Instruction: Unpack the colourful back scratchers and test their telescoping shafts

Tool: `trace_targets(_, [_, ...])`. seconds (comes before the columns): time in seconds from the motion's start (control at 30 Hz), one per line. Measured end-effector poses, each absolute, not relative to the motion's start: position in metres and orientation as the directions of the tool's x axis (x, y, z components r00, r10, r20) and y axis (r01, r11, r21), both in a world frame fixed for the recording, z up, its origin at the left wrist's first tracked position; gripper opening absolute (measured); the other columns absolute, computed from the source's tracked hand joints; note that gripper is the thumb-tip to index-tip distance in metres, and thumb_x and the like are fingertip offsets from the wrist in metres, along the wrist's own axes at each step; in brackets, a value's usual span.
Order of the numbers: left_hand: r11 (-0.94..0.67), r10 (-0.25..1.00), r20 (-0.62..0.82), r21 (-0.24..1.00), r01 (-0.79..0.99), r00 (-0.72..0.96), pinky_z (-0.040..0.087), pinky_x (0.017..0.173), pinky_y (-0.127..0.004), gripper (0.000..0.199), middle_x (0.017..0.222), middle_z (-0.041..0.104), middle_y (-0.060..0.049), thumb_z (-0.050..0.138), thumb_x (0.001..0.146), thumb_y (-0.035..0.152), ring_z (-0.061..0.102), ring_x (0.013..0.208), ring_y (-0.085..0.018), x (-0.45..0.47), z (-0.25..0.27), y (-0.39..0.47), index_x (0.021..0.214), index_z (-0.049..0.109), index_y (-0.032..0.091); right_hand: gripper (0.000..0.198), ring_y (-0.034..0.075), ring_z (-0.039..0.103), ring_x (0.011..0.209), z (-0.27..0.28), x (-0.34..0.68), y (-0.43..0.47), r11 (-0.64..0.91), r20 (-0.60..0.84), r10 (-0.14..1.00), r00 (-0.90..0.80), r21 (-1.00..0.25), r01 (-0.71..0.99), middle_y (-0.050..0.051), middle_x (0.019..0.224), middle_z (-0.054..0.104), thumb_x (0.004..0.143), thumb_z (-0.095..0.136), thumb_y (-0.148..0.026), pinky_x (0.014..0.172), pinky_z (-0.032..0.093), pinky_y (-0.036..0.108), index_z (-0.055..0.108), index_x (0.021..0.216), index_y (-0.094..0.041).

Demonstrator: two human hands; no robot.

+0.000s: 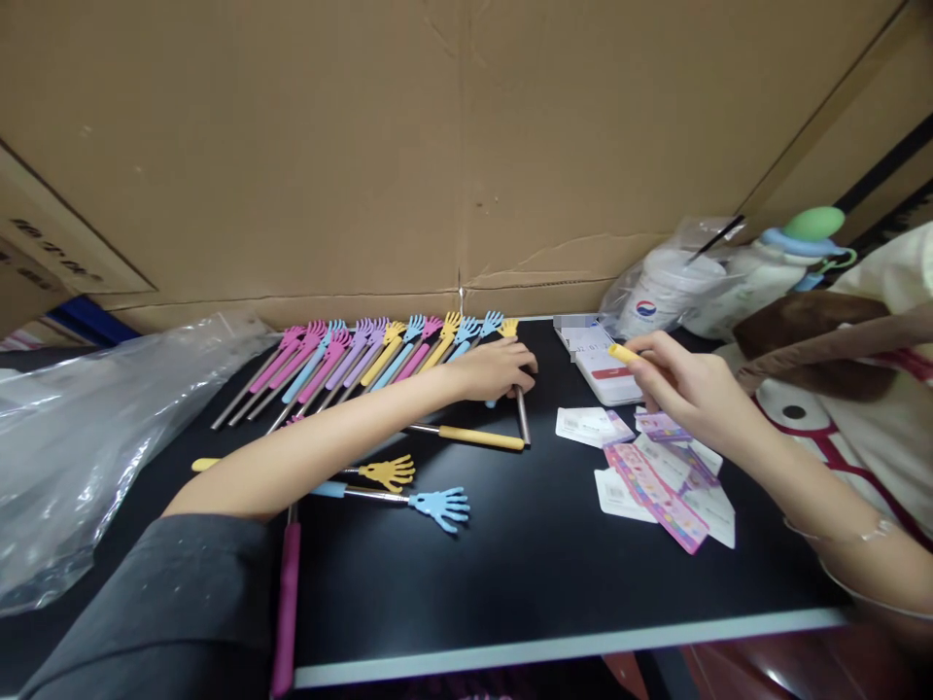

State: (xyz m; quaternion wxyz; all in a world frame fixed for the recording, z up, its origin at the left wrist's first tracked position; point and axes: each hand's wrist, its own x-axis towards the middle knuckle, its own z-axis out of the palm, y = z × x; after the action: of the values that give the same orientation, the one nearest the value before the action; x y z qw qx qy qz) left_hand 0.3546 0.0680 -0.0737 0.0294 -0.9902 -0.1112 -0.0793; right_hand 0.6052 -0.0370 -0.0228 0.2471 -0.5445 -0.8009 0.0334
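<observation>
My left hand (500,369) reaches across the table to the right end of a row of back scratchers. Its curled fingers are closed on a back scratcher with a yellow hand-shaped head (508,329); the metal rod (523,418) sticks out below them. Pinched in my right hand (681,374) is a short yellow tube (622,353), held over the phone. The row holds pink, blue, purple and yellow back scratchers (354,355), lying slanted side by side. Nearer me lie a yellow-headed back scratcher (389,473) and a blue-headed one (441,507), partly hidden by my left forearm.
A yellow handle (481,437) and a magenta handle (288,608) lie on the black table (510,603). Labels and cards (656,486) overlap beneath my right hand. A phone (608,374), bagged cup (667,292) and bottle (773,272) stand right; clear plastic (109,447) lies left. Cardboard (328,146) walls the back.
</observation>
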Motion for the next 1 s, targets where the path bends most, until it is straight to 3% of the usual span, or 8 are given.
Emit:
trace_targets(0.23, [-0.964,0.211,0.215,-0.114,0.239,0.954,0.034,0.101,-0.035,0.023,0.125,0.054,-0.007,0.049,0.082,0.004,0.045,0.117,-0.021,0.341,-0.076,0.075,0.077,0.066,0.019,0.031,0.012,0.051,0.045,-0.021,0.594,-0.026,0.407,0.347,0.893,-0.288,-0.346,0.845,-0.004,0.054,0.053,0.094,0.038,-0.046,0.054,0.038,0.024,0.050,0.102,-0.019])
trace_targets(0.37, [-0.936,0.316,0.243,-0.077,0.343,0.917,0.039,0.088,-0.034,0.025,0.116,0.054,-0.006,0.047,0.082,0.004,0.051,0.103,-0.020,0.335,-0.075,0.077,0.079,0.066,0.020,0.029,0.013,0.055,0.049,-0.028,0.578,-0.004,0.412,0.284,0.905,-0.317,-0.399,0.819,0.000,0.066,0.059,0.091,0.042,-0.036,0.053,0.040,0.024,0.046,0.112,-0.018])
trace_targets(0.47, [-0.907,0.402,0.258,-0.017,0.420,0.878,0.041,0.079,-0.029,0.025,0.105,0.056,-0.005,0.045,0.084,0.007,0.053,0.093,-0.018,0.328,-0.073,0.076,0.082,0.067,0.019,0.032,0.013,0.053,0.042,-0.038,0.563,0.014,0.355,0.148,0.935,-0.323,-0.402,0.844,-0.002,0.064,0.059,0.087,0.041,-0.024,0.051,0.040,0.023,0.042,0.118,-0.018])
trace_targets(0.7, [-0.940,0.340,0.260,0.081,0.330,0.904,0.043,0.088,-0.028,0.018,0.116,0.056,-0.007,0.047,0.089,0.020,0.054,0.106,-0.019,0.325,-0.080,0.075,0.093,0.064,0.018,0.027,0.011,0.056,0.045,-0.050,0.529,0.035,0.323,0.007,0.943,-0.334,-0.270,0.907,0.002,0.076,0.066,0.091,0.034,-0.022,0.055,0.041,0.023,0.048,0.114,-0.019])
trace_targets(0.8, [-0.932,0.361,0.251,0.065,0.356,0.898,0.043,0.091,-0.028,0.017,0.109,0.059,-0.006,0.051,0.086,0.017,0.055,0.103,-0.018,0.327,-0.085,0.082,0.098,0.062,0.017,0.028,0.015,0.061,0.055,-0.050,0.520,0.039,0.260,-0.043,0.961,-0.274,-0.207,0.943,0.007,0.088,0.070,0.092,0.038,-0.027,0.058,0.041,0.025,0.049,0.116,-0.018])
trace_targets(0.9, [-0.910,0.409,0.264,0.044,0.413,0.873,0.041,0.095,-0.031,0.019,0.109,0.060,-0.007,0.051,0.086,0.016,0.055,0.105,-0.019,0.324,-0.088,0.090,0.102,0.061,0.016,0.031,0.022,0.066,0.082,-0.053,0.514,0.047,0.256,-0.048,0.962,-0.269,-0.185,0.949,0.013,0.111,0.067,0.092,0.040,-0.033,0.066,0.042,0.029,0.051,0.116,-0.018])
trace_targets(1.0, [-0.881,0.460,0.279,0.024,0.473,0.843,0.040,0.096,-0.035,0.022,0.115,0.059,-0.010,0.048,0.090,0.021,0.054,0.109,-0.022,0.320,-0.087,0.095,0.107,0.060,0.014,0.035,0.025,0.063,0.099,-0.055,0.509,0.059,0.274,-0.071,0.954,-0.293,-0.196,0.941,0.011,0.121,0.064,0.093,0.038,-0.041,0.072,0.043,0.030,0.054,0.116,-0.021])
